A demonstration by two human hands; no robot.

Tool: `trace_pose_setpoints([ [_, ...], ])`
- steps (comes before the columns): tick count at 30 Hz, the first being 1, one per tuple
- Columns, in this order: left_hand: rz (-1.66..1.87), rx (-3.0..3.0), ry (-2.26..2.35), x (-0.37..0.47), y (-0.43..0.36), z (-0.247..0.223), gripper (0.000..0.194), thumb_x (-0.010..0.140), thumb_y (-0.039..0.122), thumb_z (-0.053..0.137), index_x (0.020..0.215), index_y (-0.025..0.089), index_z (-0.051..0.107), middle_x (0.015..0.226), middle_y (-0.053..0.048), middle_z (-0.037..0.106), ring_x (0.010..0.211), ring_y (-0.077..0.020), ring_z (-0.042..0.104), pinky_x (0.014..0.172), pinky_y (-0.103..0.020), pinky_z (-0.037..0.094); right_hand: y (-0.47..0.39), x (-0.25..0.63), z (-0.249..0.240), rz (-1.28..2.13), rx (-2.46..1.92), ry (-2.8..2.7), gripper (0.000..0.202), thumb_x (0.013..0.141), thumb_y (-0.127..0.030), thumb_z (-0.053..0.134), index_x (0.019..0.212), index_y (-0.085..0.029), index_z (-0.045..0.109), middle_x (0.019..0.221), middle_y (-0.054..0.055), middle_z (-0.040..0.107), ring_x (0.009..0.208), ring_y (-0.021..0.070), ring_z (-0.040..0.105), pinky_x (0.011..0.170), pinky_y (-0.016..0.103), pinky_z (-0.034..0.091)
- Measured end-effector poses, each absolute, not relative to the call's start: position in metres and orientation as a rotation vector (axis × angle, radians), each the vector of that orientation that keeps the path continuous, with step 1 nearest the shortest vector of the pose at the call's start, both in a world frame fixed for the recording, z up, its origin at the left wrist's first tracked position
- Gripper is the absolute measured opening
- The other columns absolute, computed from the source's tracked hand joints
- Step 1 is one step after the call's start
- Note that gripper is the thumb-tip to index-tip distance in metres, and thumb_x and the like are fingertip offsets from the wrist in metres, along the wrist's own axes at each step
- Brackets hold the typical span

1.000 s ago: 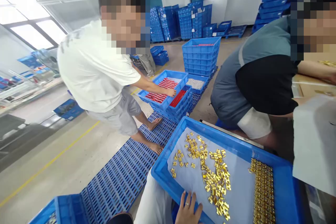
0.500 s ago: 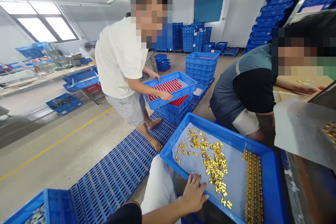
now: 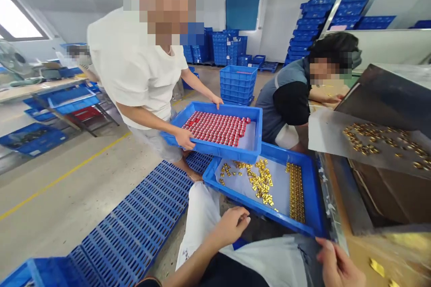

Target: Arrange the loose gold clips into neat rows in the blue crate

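Tray (image 3: 314, 195) with gold pieces (image 3: 261, 181) sits lower right of centre. On my feed, the left hand (image 3: 231, 225) hangs near its front edge, fingers slack, slightly parted; the right hand (image 3: 338, 265), lower right, is curled, and I cannot tell if it pinches anything. At centre, a co-worker's 2 hands (image 3: 184, 139) hold a crate (image 3: 224, 150).

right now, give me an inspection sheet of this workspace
Surface: wooden bench at right, stray pieces on it.
Things: near tray, with loose gold pieces and gold rows at its right end.
Clutter: white sheet bearing gold bits.
Hands: left hand loosely curled beside the near tray, nothing seen in it; right hand by its near right corner, contact unclear.
Cables: nothing seen.
Surroundings: standing co-worker gripping a held tray of red pieces; bent co-worker; stacked crates; slatted pallet.
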State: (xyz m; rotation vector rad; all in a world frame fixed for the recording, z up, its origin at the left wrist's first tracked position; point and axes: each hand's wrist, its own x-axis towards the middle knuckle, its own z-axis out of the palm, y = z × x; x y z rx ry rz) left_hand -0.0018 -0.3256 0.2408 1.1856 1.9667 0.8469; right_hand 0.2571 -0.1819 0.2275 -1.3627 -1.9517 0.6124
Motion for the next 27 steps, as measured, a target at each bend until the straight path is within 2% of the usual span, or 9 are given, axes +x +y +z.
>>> trace_pose_setpoints([
  [2, 0.909, 1.163, 1.949, -0.003, -0.334, 0.246, 0.026, 0.092, 0.031, 0.047, 0.101, 0.019, 0.068, 0.1, -0.007, 0.072, 0.094, -0.0204, 0.066, 0.086, -0.031, 0.051, -0.18, 0.234, 0.234, 0.691, -1.179, -1.987, 0.048, 0.092, -0.06, 0.045, 0.086, -0.021, 0.071, 0.057, 0.002, 0.065, 0.051, 0.0181, 0.061, 0.05, 0.027, 0.049],
  [4, 0.971, 1.17, 1.918, -0.006, -0.341, 0.249, 0.026, 0.092, 0.031, 0.046, 0.099, 0.02, 0.068, 0.099, -0.006, 0.072, 0.09, -0.0187, 0.066, 0.08, -0.028, 0.051, -0.179, 0.21, 0.24, 0.737, -1.015, -2.055, 0.043, 0.092, -0.057, 0.048, 0.09, -0.02, 0.07, 0.07, 0.004, 0.071, 0.06, 0.0191, 0.066, 0.056, 0.028, 0.053],
  [6, 1.023, 1.203, 1.892, -0.009, -0.348, 0.249, 0.025, 0.093, 0.032, 0.046, 0.096, 0.02, 0.068, 0.094, -0.005, 0.072, 0.086, -0.0175, 0.065, 0.076, -0.026, 0.051, -0.182, 0.19, 0.241, 0.699, -0.896, -2.102, 0.036, 0.093, -0.05, 0.05, 0.098, -0.02, 0.069, 0.091, 0.008, 0.073, 0.079, 0.0213, 0.07, 0.07, 0.032, 0.057],
  [8, 1.077, 1.258, 1.888, -0.012, -0.353, 0.249, 0.029, 0.095, 0.034, 0.043, 0.09, 0.019, 0.067, 0.086, -0.004, 0.071, 0.08, -0.0166, 0.064, 0.074, -0.026, 0.05, -0.19, 0.175, 0.237, 0.633, -0.829, -2.139, 0.032, 0.094, -0.046, 0.051, 0.109, -0.021, 0.066, 0.107, 0.01, 0.07, 0.099, 0.0241, 0.067, 0.084, 0.038, 0.056],
  [11, 1.16, 1.345, 1.949, -0.02, -0.354, 0.248, 0.037, 0.099, 0.036, 0.036, 0.086, 0.018, 0.066, 0.082, -0.005, 0.069, 0.078, -0.0167, 0.062, 0.075, -0.028, 0.05, -0.207, 0.164, 0.226, 0.602, -0.813, -2.206, 0.032, 0.094, -0.042, 0.053, 0.118, -0.023, 0.063, 0.12, 0.012, 0.065, 0.114, 0.0264, 0.061, 0.096, 0.045, 0.053],
  [15, 1.137, 1.541, 1.997, -0.031, -0.343, 0.242, 0.033, 0.099, 0.03, 0.035, 0.099, 0.02, 0.067, 0.101, -0.009, 0.068, 0.098, -0.0206, 0.063, 0.092, -0.035, 0.051, -0.223, 0.16, 0.218, 0.675, -0.873, -2.279, 0.028, 0.096, -0.037, 0.05, 0.116, -0.023, 0.064, 0.119, 0.012, 0.065, 0.112, 0.026, 0.063, 0.096, 0.045, 0.053],
  [19, 0.794, 1.715, 1.968, -0.042, -0.325, 0.23, 0.03, 0.095, 0.026, 0.043, 0.117, 0.02, 0.063, 0.124, -0.011, 0.06, 0.12, -0.0237, 0.056, 0.106, -0.04, 0.045, -0.225, 0.16, 0.221, 0.747, -0.929, -2.293, 0.026, 0.097, -0.033, 0.047, 0.112, -0.022, 0.064, 0.113, 0.012, 0.067, 0.106, 0.0243, 0.066, 0.092, 0.041, 0.055],
  [23, 0.428, 1.78, 1.884, -0.054, -0.294, 0.223, 0.052, 0.092, 0.034, 0.055, 0.142, 0.025, 0.045, 0.147, -0.012, 0.045, 0.136, -0.0277, 0.044, 0.112, -0.042, 0.038, -0.217, 0.161, 0.229, 0.761, -1.01, -2.283, 0.026, 0.096, -0.032, 0.047, 0.113, -0.021, 0.063, 0.114, 0.011, 0.066, 0.107, 0.0241, 0.066, 0.093, 0.04, 0.054],
  [27, 0.151, 1.759, 1.877, -0.054, -0.228, 0.222, 0.082, 0.085, 0.047, 0.065, 0.154, 0.029, 0.024, 0.161, -0.014, 0.024, 0.142, -0.0368, 0.036, 0.11, -0.047, 0.038, -0.199, 0.168, 0.238, 0.789, -1.058, -2.249, 0.027, 0.094, -0.033, 0.049, 0.114, -0.022, 0.063, 0.118, 0.011, 0.064, 0.109, 0.0239, 0.064, 0.093, 0.039, 0.054],
])
